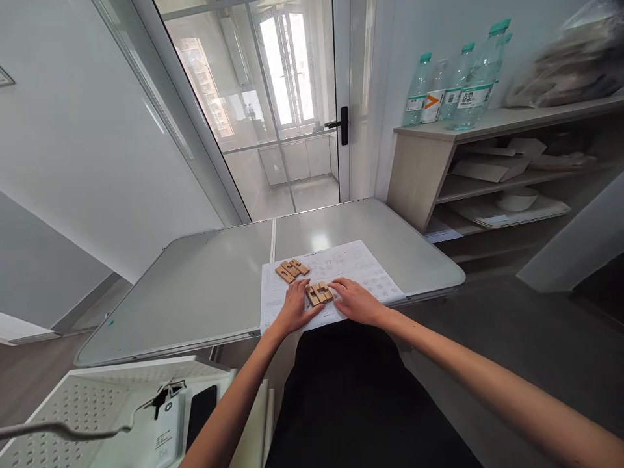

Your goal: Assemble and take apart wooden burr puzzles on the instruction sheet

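Observation:
Several notched wooden puzzle pieces (319, 294) lie side by side in a small block on a printed paper sheet (370, 265), with dark gaps in the top. My left hand (295, 308) wraps the block's left side, its thumb along the near edge. From the right, my right hand (355, 300) presses curled fingers against the opposite edge; its fingertips are partly hidden. Behind the left hand, a second group of wooden pieces (291, 270) rests on the sheet, with cut-outs and small marks on them.
The grey folding table (205, 286) has a seam across it. At lower left, a white perforated basket (97, 396) holds a white power bank (169, 429) and a black phone (201, 409). On the right, a shelf (424, 169) bears plastic bottles (461, 91). A glass door (292, 162) stands behind.

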Available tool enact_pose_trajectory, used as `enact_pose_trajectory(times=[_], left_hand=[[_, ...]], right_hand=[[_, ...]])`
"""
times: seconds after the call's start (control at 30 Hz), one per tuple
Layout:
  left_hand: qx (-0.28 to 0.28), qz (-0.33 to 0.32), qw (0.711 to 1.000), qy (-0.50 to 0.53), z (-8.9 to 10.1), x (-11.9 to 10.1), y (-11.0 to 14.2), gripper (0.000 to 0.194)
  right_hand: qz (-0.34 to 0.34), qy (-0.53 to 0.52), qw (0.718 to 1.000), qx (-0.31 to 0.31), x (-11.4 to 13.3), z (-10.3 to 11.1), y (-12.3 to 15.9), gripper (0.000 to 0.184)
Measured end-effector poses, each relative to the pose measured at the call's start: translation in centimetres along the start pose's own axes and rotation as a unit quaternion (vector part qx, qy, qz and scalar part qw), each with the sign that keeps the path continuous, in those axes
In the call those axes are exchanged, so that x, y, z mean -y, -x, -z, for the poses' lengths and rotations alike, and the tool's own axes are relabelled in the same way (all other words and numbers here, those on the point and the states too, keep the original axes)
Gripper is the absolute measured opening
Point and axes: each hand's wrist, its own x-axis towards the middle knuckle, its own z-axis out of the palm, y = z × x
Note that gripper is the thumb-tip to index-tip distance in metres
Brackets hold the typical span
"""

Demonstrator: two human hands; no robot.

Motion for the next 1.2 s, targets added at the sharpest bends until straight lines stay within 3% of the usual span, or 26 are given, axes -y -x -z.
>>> enact_pose_trajectory(times=[0.3, 0.57, 0.87, 1.2], left_hand=[[-0.043, 0.055, 0.996, 0.059, 0.7, 0.0, 0.6, 0.063], [-0.087, 0.104, 0.982, 0.131, 1.4, 0.4, 0.6, 0.067], [-0.085, 0.134, 0.97, 0.185, 1.8, -0.2, 0.5, 0.067], [-0.08, 0.132, 0.968, 0.2, 1.8, -0.3, 0.6, 0.071]], right_hand=[[-0.038, -0.131, 0.989, -0.058, -0.6, -1.8, -1.2, 0.038], [-0.073, -0.152, 0.983, -0.07, -0.6, -2.0, -1.3, 0.022], [-0.098, -0.154, 0.98, -0.078, -0.8, -2.1, -1.4, 0.019], [-0.105, -0.244, 0.959, -0.095, -1.1, -1.5, -1.2, 0.024]])
